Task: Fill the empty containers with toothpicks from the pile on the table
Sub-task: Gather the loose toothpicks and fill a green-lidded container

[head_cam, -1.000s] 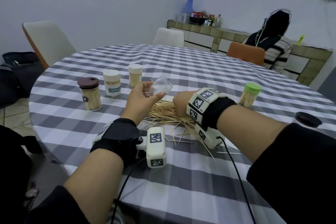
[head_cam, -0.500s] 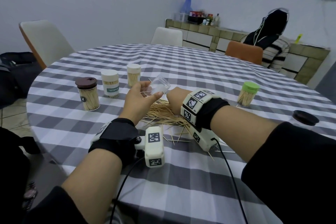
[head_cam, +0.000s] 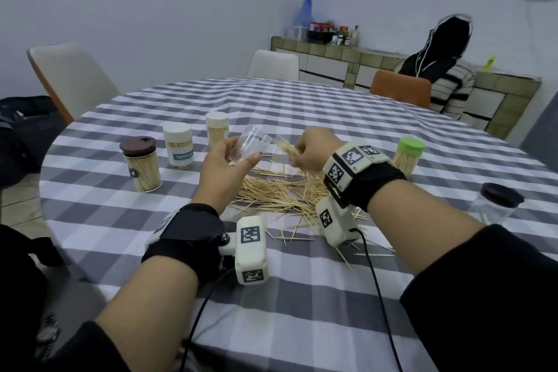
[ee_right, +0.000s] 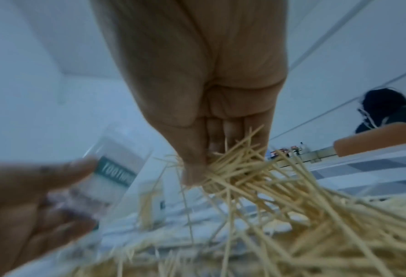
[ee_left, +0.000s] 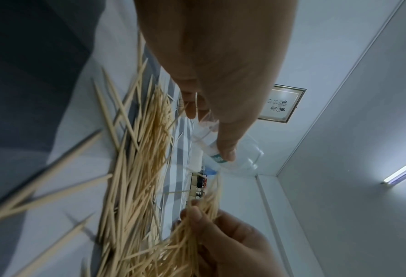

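Observation:
My left hand (head_cam: 232, 157) grips a clear empty container (head_cam: 252, 145), tilted with its mouth toward the right, above the table. In the left wrist view the thumb and fingers pinch the container (ee_left: 230, 155). My right hand (head_cam: 311, 149) pinches a bunch of toothpicks (head_cam: 285, 148) lifted just right of the container's mouth; the right wrist view shows the bunch (ee_right: 235, 166) between thumb and fingers, with the container (ee_right: 116, 168) to its left. The toothpick pile (head_cam: 280, 193) lies on the checked cloth below both hands.
Three filled containers stand at the left: a brown-lidded one (head_cam: 140, 167), a labelled white-lidded one (head_cam: 178, 145) and a cream-lidded one (head_cam: 217, 130). A green-lidded one (head_cam: 407, 157) and a dark-lidded clear one (head_cam: 495, 204) stand at the right. Chairs ring the round table (head_cam: 302, 106).
My right hand has risen off the pile with a bunch of toothpicks and now sits level with the container's mouth. The left hand holds the container slightly higher.

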